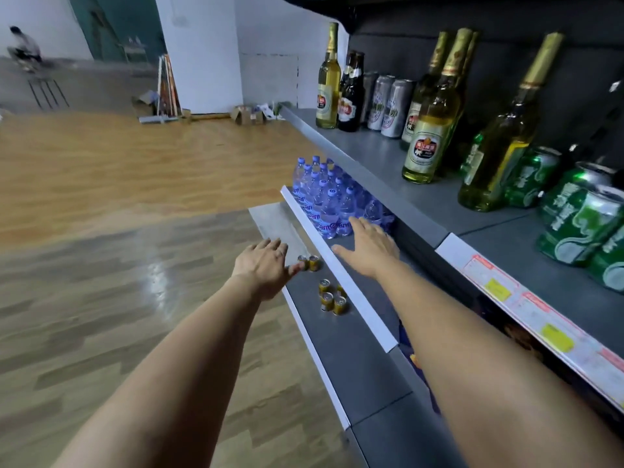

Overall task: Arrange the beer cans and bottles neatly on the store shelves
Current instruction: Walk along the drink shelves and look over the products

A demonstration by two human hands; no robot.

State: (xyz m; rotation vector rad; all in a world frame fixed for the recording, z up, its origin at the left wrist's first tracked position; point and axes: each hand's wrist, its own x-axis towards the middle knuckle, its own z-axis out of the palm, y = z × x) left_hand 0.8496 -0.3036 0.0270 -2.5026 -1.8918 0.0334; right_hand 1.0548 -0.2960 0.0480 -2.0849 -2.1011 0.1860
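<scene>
Both forearms stretched out from under the camera toward the low shelving. On the left hand (pixel 263 265) the grip was wide and held nothing, the fingers straight and reaching for a pair of small gold cans (pixel 310 262) on the bottom shelf (pixel 358 336); whether a fingertip touched the nearer can could not be told. On the right hand (pixel 369 246) the grip was likewise wide and empty, spread flat above the shelf one level up, just beside a pack of water bottles (pixel 324 201).

A cluster of four more gold cans (pixel 332 297) stood further along the bottom shelf, apart from the pair. On the upper shelf (pixel 388 153) stood tall beer bottles (pixel 427 130) with gold foil necks, silver cans (pixel 388 103) behind them and green cans (pixel 574 211) nearer the camera.

The small cans looked light and stood close together, so a sweeping reach with the left hand would likely topple one into its neighbour or roll it off the shelf's front edge onto the wooden floor (pixel 101 163). The right forearm lay close beneath the upper shelf's edge; lifting it carelessly might jolt the tall bottles, which seemed top-heavy.

Little writing was legible. The water labels showed a fragment like "am", the bottle labels carried red bands with characters too small to read, and the price strip (pixel 540 319) held yellow tags with blurred print.
</scene>
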